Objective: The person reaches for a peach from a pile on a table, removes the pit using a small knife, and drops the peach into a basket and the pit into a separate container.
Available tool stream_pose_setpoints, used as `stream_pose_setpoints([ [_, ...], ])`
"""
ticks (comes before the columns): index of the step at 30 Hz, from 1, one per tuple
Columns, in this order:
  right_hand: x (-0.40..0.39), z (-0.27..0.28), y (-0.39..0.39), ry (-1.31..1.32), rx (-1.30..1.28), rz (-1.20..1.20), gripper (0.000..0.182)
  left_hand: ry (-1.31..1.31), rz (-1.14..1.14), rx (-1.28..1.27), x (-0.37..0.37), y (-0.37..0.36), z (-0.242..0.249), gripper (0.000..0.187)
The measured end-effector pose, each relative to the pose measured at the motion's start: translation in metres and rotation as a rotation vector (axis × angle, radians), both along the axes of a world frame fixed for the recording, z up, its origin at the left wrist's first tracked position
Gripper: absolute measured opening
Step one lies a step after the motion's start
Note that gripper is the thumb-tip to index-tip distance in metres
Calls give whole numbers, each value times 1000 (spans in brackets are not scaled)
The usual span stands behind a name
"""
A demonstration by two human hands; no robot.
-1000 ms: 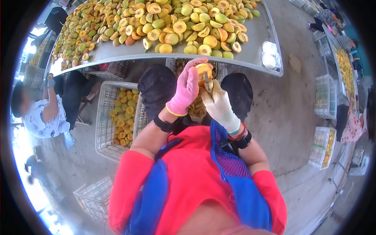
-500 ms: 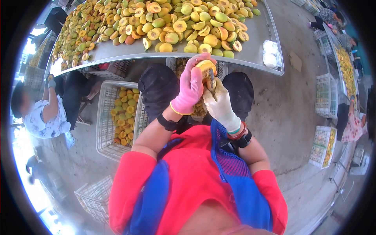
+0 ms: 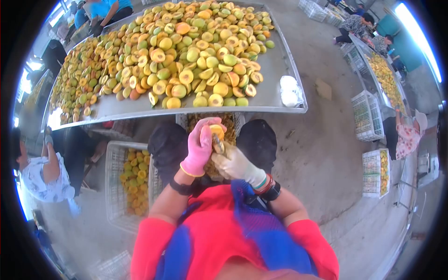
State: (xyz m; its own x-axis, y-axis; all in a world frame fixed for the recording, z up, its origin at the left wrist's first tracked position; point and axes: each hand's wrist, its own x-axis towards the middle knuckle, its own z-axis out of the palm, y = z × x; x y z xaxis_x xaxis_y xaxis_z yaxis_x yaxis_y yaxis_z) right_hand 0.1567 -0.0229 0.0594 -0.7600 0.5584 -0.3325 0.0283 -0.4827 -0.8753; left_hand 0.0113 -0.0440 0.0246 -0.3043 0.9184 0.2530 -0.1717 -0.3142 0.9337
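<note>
My left hand, in a pink glove, is closed around a yellow peach half held above my lap. Gripped in my right hand, which wears a white glove, is a small metal pitting tool. Its tip is against the fruit, though the exact contact is hidden by the fingers. Below both hands, between my knees, a crate holds fruit pieces that are partly covered by my hands. Many halved peaches lie heaped on the metal table in front of me.
A white crate of peach halves stands left of my knees. White wrapped bundles sit on the table's right corner. Co-workers are seated left and right; a second fruit table and crates stand at the right.
The view has tilted up and shifted, so more of the table shows and my hands appear lower and further left. Both hands still hold the peach half and the tool.
</note>
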Motion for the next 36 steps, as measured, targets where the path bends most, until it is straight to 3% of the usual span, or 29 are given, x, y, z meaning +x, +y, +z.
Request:
stream_pose_setpoints([
  [3,-13,-31,-1,-1,846,-207,7,34,22,-4,1,0,3,45],
  [6,1,10,5,-60,-13,102,7,67,32,5,-3,-2,-1,50],
  [9,-6,4,-4,-34,187,16,7,107,40,15,-5,-2,-3,55],
  [12,-20,-40,-2,8,960,-209,13,94,35,13,-6,-2,-4,58],
  [15,-6,3,-4,-11,37,83,10,86,-29,-1,-10,-4,-4,63],
  [18,4,-6,3,66,-259,287,16,92,-171,-8,-16,-11,5,69],
  [22,5,-20,-2,138,-273,356,22,142,-354,-90,-29,-14,13,66],
  [25,1,-19,-4,111,-245,368,21,10,-447,-151,-38,-18,14,54],
  [31,-1,-28,-11,65,38,399,11,-45,203,-218,-85,-41,5,42],
  [32,-3,-31,-12,13,160,326,14,112,380,-294,-102,-53,2,39],
  [33,-5,-49,-11,7,465,248,15,274,548,-361,-123,-67,-3,36],
  [34,-6,-75,-10,-14,769,154,17,884,790,-274,-162,-82,-33,30],
  [35,-2,-89,-9,-50,1069,56,18,919,852,-555,-167,-98,-15,32],
  [36,7,-81,-7,-371,1157,249,23,1059,862,-807,-185,-115,-12,35],
])
